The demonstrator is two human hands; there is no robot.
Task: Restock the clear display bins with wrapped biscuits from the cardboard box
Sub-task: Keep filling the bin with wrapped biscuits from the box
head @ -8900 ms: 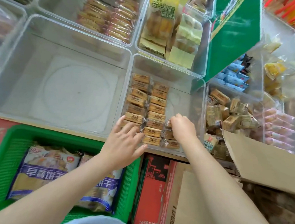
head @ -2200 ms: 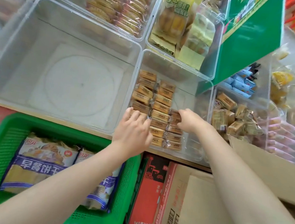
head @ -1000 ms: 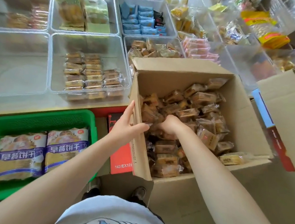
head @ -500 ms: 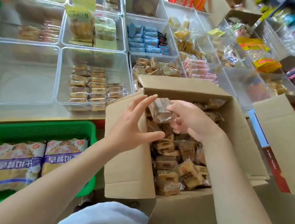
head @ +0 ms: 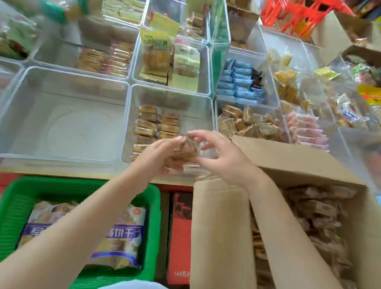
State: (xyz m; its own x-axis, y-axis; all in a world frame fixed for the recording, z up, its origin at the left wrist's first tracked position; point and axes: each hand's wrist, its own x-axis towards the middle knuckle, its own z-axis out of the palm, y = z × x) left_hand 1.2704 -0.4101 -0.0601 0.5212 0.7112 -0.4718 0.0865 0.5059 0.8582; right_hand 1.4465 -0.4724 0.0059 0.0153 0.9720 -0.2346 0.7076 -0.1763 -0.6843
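I had both hands, left [head: 159, 155] and right [head: 223, 158], pinching wrapped biscuits [head: 184, 154] above the clear bin [head: 173, 95]; they looked light, crinkly, slippery, probably brittle; I'd grip packet edges gently.

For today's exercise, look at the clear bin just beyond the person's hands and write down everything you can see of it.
The bin is clear, hard-looking plastic, rectangular, open-topped, with rounded corners and upright walls. It sits level on the display, side by side with an empty bin on its left and other clear bins around it. Wrapped biscuits lie in neat rows on its left part; its right part is bare. The left hand and right hand hold more biscuits above its near edge; whether they touch it is unclear.
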